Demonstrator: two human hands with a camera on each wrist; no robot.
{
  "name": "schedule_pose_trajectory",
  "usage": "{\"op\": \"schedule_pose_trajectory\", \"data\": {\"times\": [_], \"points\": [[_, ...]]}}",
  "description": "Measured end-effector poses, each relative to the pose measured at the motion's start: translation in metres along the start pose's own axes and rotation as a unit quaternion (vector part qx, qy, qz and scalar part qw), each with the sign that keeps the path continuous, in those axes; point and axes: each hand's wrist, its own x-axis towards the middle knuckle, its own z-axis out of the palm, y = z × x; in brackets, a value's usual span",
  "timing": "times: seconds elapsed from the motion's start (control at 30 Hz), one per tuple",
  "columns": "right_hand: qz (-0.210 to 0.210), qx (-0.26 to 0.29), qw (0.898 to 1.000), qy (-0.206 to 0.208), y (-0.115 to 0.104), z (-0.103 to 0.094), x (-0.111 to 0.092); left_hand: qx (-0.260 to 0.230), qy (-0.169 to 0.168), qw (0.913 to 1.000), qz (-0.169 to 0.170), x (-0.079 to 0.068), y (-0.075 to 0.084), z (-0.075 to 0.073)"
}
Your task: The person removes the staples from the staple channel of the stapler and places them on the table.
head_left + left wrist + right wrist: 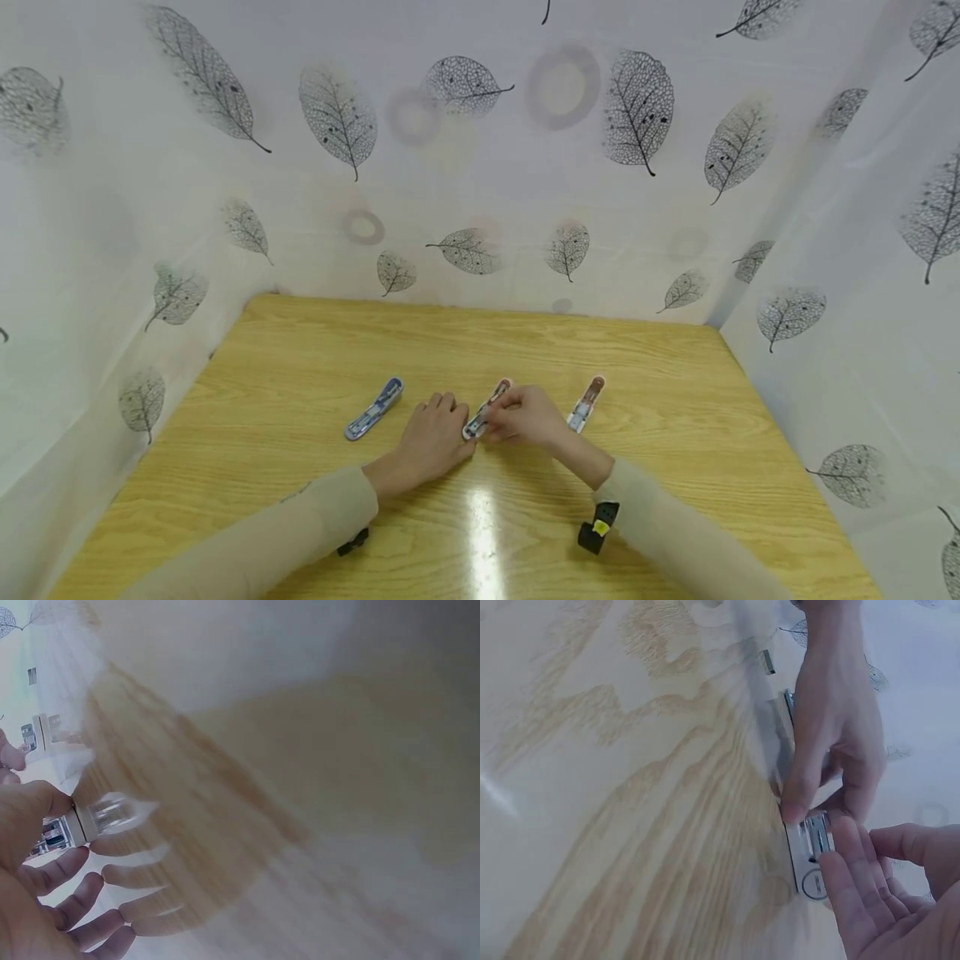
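Between both hands, a slim white and brown stapler-like thing [502, 387] with rounded ends lies opened out on the table. A metal channel [820, 834] runs along it, with a circular mark [814, 883] at the near end. My left hand [435, 440] pinches its side edges between thumb and index finger, while the other fingers [97, 930] stay extended. Over the channel, the fingertips of my right hand [528, 417] touch the metal part; its thumb lies close to the index finger. Whether something small sits between them is hidden.
A blue stapler-like thing [374, 408] lies left of the hands. Another, white and brown [587, 403], lies to the right, partly behind the right wrist. The glossy wooden table [637, 358] meets a leaf-patterned sheet [480, 192] behind and at both sides.
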Motion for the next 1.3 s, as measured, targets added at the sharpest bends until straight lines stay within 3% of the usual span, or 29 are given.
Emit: {"op": "schedule_pose_trajectory", "data": {"times": [0.2,0.37,0.93,1.3], "points": [[0.027,0.024,0.999,-0.021,0.001,-0.015,-0.011,-0.007,0.000,1.0000,-0.001,0.001,0.000,0.000],[0.040,0.012,0.999,-0.030,0.006,-0.020,-0.020,-0.005,-0.011,0.9999,-0.003,0.001,0.000,0.000],[0.085,0.011,0.994,-0.068,0.022,0.007,-0.027,-0.006,-0.010,0.9999,0.000,0.001,-0.001,-0.001],[0.101,0.000,0.993,-0.062,0.026,0.013,-0.023,-0.009,-0.004,0.9999,0.002,0.000,-0.001,0.000]]}}
